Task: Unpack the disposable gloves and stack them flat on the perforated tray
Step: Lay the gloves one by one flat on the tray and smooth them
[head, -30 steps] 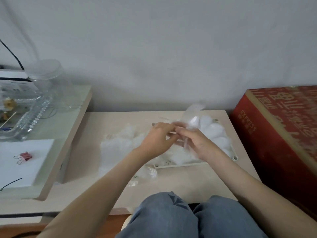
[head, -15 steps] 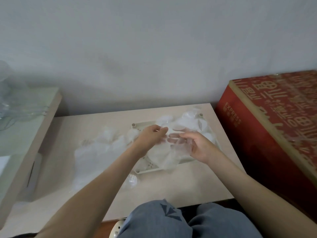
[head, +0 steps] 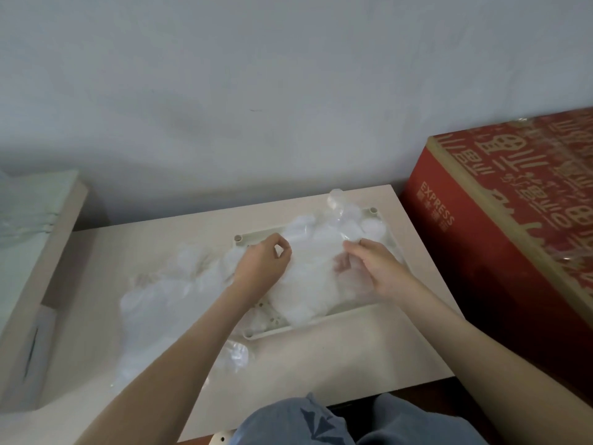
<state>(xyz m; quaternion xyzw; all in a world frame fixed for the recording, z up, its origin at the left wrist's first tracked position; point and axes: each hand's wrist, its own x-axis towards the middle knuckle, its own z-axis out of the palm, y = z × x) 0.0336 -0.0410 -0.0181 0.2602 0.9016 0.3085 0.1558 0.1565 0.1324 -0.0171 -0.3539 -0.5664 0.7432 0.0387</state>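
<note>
A cream perforated tray [head: 316,322] lies on the low table, covered by a pile of thin clear disposable gloves [head: 308,284]. My left hand [head: 261,268] hovers over the tray's left part, thumb and forefinger pinching one edge of a clear glove [head: 316,248]. My right hand [head: 373,268] pinches the other edge of that glove over the tray's right part. The glove is stretched between both hands, just above the pile. More loose gloves [head: 167,300] lie in a heap on the table left of the tray.
A large red cardboard box [head: 513,239] stands against the table's right side. A second, higher table [head: 41,252] flanks the left. Crumpled clear plastic [head: 234,356] lies near the tray's front left corner. My knees in blue trousers [head: 321,422] are below the front edge.
Both hands have moved apart and lowered, spreading the glove over the pile on the tray. The camera has swung right, so the left table's jar and paper have left the view.
</note>
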